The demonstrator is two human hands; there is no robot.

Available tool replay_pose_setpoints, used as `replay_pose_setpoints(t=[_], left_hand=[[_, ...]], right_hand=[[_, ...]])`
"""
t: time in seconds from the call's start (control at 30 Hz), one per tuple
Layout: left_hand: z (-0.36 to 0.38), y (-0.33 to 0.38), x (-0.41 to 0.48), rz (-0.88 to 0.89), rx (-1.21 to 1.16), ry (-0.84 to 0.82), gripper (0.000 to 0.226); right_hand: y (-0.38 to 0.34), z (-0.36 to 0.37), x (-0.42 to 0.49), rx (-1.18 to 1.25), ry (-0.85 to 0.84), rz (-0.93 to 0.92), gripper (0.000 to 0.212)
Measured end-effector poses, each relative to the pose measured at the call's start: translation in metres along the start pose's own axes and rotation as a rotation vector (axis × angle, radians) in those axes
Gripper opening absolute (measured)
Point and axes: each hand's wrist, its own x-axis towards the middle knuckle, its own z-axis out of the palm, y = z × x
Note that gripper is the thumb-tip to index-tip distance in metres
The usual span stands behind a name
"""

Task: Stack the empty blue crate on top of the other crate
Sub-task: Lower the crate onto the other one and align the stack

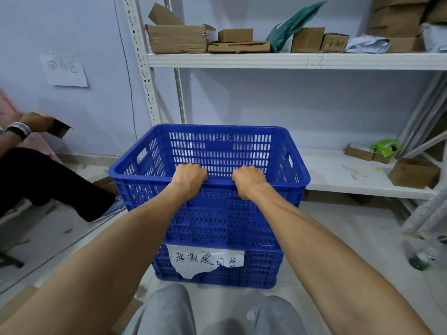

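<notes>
An empty blue perforated crate [217,146] sits on top of a second blue crate [261,269] on the floor in front of me. The lower crate carries a torn white paper label with handwriting on its near wall. My left hand [189,177] and my right hand [248,181] both curl over the near rim of the upper crate, side by side, fingers hooked inside. The upper crate's inside shows only its slotted walls; its floor is hidden behind the near wall.
A white metal shelf rack [290,60] stands behind the crates, with cardboard boxes [179,38] and bags on top and small boxes on the lower shelf [338,180]. Another person [36,175] sits at the left holding cardboard. A bottle [423,258] lies on the floor at right.
</notes>
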Motion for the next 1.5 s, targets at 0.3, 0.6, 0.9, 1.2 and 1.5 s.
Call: replay_pose_setpoints(t=[0.3, 0.6, 0.9, 1.2, 1.5], left_hand=[[0.0, 0.001, 0.003, 0.01, 0.017, 0.008, 0.006], [-0.002, 0.009, 0.018, 0.018, 0.011, 0.001, 0.009], [0.003, 0.012, 0.037, 0.044, 0.013, 0.009, 0.014], [0.018, 0.014, 0.033, -0.015, -0.245, -0.035, 0.017], [0.021, 0.024, 0.026, -0.136, -0.332, -0.029, 0.014]], right_hand=[[0.004, 0.0, -0.002, -0.009, -0.003, 0.015, 0.019], [0.015, 0.002, 0.003, -0.031, -0.027, 0.057, 0.019], [0.019, 0.001, 0.015, -0.012, -0.067, 0.093, 0.019], [0.016, 0.005, 0.012, 0.085, -0.096, 0.156, 0.02], [0.014, 0.009, 0.007, 0.19, -0.105, 0.24, 0.023]])
